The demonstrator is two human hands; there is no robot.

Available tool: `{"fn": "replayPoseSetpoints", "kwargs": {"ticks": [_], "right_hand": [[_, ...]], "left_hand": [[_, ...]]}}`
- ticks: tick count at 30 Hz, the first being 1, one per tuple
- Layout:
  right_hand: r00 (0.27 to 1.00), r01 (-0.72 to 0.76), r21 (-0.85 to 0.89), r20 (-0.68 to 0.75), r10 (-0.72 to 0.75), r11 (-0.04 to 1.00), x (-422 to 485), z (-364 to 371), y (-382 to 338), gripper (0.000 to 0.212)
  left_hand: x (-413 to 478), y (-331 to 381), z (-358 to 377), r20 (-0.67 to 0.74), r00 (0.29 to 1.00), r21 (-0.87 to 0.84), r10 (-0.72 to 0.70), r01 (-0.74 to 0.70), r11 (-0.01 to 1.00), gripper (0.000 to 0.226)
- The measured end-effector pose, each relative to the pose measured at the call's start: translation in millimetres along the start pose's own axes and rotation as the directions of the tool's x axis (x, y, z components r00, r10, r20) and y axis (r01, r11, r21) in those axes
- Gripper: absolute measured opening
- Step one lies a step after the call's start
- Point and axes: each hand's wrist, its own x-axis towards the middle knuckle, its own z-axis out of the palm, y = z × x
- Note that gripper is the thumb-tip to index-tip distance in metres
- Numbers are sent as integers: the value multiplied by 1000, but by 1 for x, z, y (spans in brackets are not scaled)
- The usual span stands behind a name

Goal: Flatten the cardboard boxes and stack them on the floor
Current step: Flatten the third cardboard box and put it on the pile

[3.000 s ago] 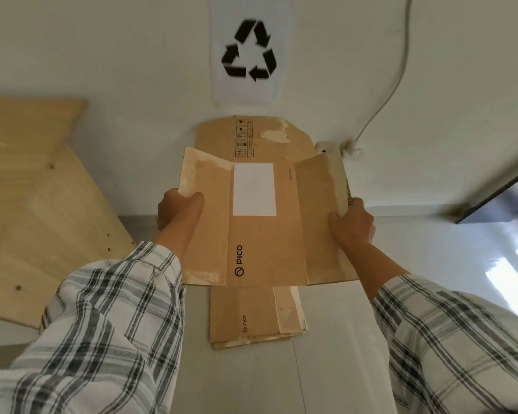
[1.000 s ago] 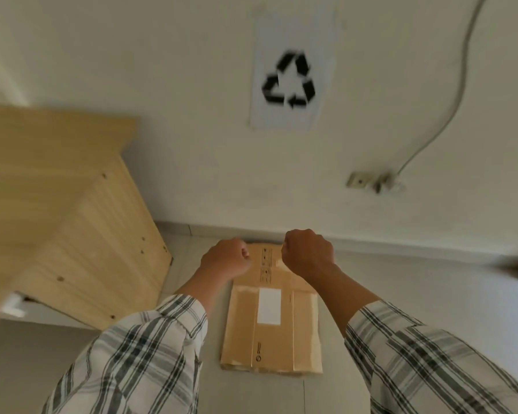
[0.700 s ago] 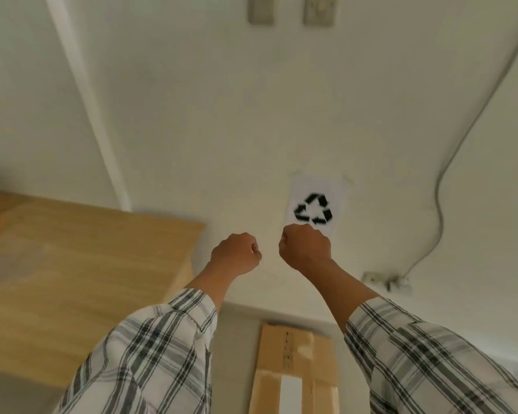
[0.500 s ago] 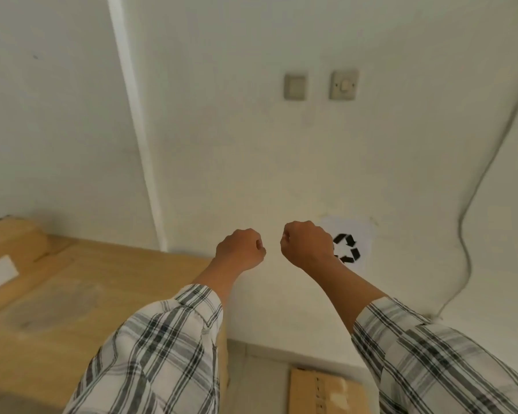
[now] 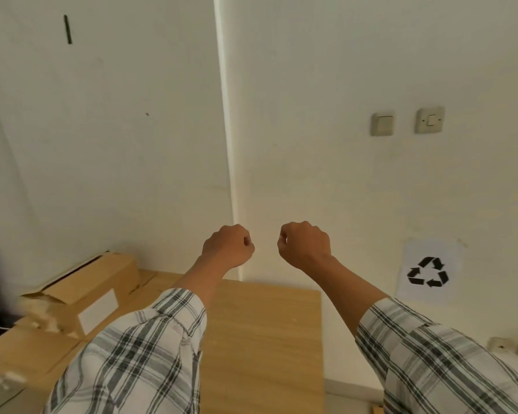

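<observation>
Now, stack left behind, your left hand [image 5: 228, 249] and right hand [image 5: 305, 245] are empty fists; the brown white-labelled cardboard box [image 5: 84, 291] is probably next.

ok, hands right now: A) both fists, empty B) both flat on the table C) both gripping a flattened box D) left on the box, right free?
A: left hand and right hand are empty fists in the air; the cardboard box sits untouched at left.

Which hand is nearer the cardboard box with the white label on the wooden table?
Left. The left hand hangs fisted up and to the right of the cardboard box; the right hand is further right, beyond the left, nearer the recycling sign.
</observation>
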Motion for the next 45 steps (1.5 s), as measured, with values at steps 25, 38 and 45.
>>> {"fn": "replayPoseSetpoints", "kwargs": {"ticks": [25,38,45], "right_hand": [[998,11,22,67,-12,1000,223,252,-445,26],[940,-278,-19,202,276,960,228,398,-672,25],[882,-299,-135,338,327,945,207,455,-724,28]], "left_hand": [[185,-518,-90,91,995,62,47,-53,997,20],[222,-800,-82,356,918,40,173,-200,979,21],[213,-865,-39,479,859,-71,184,-171,983,37]]}}
